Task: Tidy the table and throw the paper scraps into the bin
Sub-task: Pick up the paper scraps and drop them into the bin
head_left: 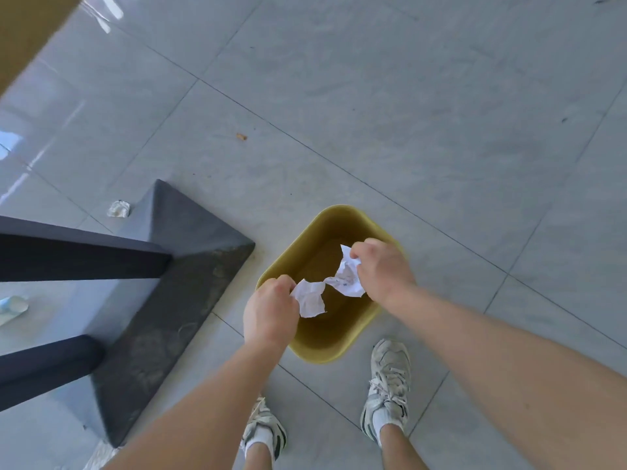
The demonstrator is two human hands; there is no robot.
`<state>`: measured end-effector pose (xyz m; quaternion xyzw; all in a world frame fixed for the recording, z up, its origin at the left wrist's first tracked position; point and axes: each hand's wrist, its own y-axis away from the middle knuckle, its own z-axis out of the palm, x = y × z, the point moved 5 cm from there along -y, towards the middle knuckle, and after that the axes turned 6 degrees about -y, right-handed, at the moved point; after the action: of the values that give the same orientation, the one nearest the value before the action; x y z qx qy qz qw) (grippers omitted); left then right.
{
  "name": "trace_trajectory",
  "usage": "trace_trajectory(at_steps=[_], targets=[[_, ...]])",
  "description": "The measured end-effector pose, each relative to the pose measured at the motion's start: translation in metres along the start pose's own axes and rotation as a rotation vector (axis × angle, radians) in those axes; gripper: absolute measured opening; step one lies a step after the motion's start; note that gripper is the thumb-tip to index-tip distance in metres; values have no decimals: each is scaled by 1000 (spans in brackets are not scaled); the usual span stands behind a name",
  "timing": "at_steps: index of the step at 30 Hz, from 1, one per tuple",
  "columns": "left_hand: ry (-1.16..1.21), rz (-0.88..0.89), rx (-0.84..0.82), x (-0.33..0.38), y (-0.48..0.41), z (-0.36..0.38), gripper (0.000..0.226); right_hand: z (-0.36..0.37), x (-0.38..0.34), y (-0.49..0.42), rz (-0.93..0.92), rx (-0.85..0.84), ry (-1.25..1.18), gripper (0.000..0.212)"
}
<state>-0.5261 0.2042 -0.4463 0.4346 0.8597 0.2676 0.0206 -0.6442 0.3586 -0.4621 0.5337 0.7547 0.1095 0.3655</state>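
Here, both hands' fingers pinching crumpled paper (pixel 327 283) over bin (pixel 339 218), fingertips hidden, bin floor obscured

A: Item one, floor position?

B: Bin (pixel 342 347) on the floor, just ahead of two shoes, left shoe (pixel 264 430) and right shoe (pixel 388 390).

A: Above the bin?

B: Left hand (pixel 269 312) and right hand (pixel 385 268), over the opening, paper scrap (pixel 327 286) stretched between them.

A: Left of the bin?

B: Table base (pixel 169 300), on the floor, near the bin but apart. Beyond its far corner, a crumpled scrap (pixel 118 209) on the floor.

A: Farther out?

B: A small bit of debris (pixel 241 137), well beyond the bin.
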Motion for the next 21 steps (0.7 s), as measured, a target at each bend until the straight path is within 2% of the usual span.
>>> trace_trajectory(at_steps=[5,13,16,21], targets=[[-93,123,-8,5,-6,15,17,11,7,-7,7,-37,47,24],[-309,273,17,7,-6,20,28,20,3,-5,-139,-21,96,26],[-366,287,42,5,-4,19,34,25,2,-2,-156,-30,153,27],[-358,274,68,4,-2,9,29,28,-4,3,-157,-47,180,27]])
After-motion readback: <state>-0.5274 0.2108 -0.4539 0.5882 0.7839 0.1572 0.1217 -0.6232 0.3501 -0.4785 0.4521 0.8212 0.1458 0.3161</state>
